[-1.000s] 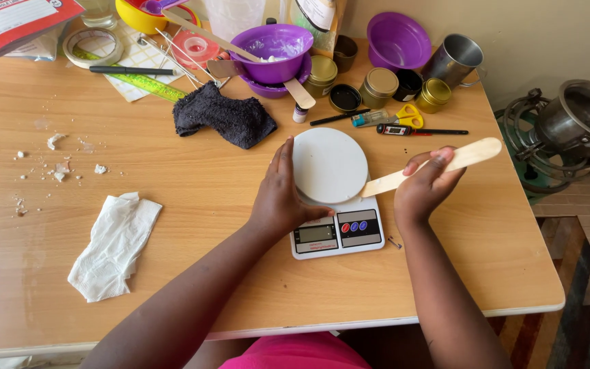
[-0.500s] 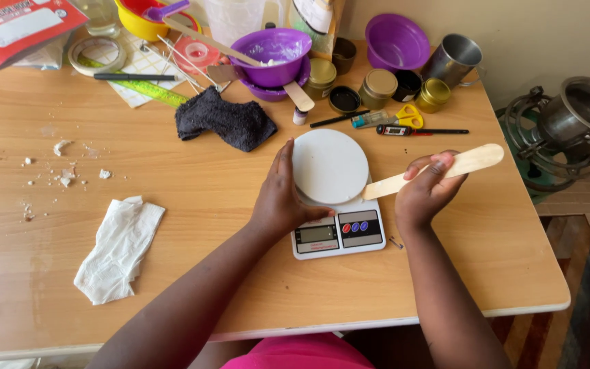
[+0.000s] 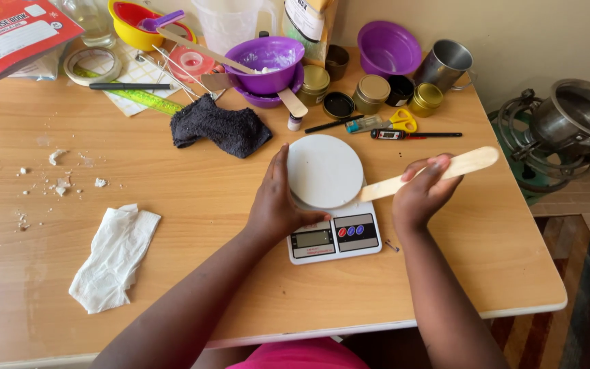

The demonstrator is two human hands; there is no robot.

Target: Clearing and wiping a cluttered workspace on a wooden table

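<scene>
A small white kitchen scale (image 3: 334,236) sits on the wooden table (image 3: 192,205) in front of me. Its round white platform (image 3: 324,170) is on top. My left hand (image 3: 278,201) rests against the platform's left edge, fingers together, touching the scale. My right hand (image 3: 423,193) grips a flat wooden stick (image 3: 438,171) whose near tip points at the platform's right edge.
A dark cloth (image 3: 221,128), purple bowls (image 3: 268,58), small tins (image 3: 372,89), a metal cup (image 3: 445,64), a yellow bowl (image 3: 134,27), scissors (image 3: 390,121) and a pen (image 3: 411,134) crowd the far side. A crumpled white tissue (image 3: 114,254) and crumbs lie left. Metal pots (image 3: 568,130) stand beyond the right edge.
Both hands stay almost where they were; the stick has dipped slightly toward the platform's edge. The view shifted a little.
</scene>
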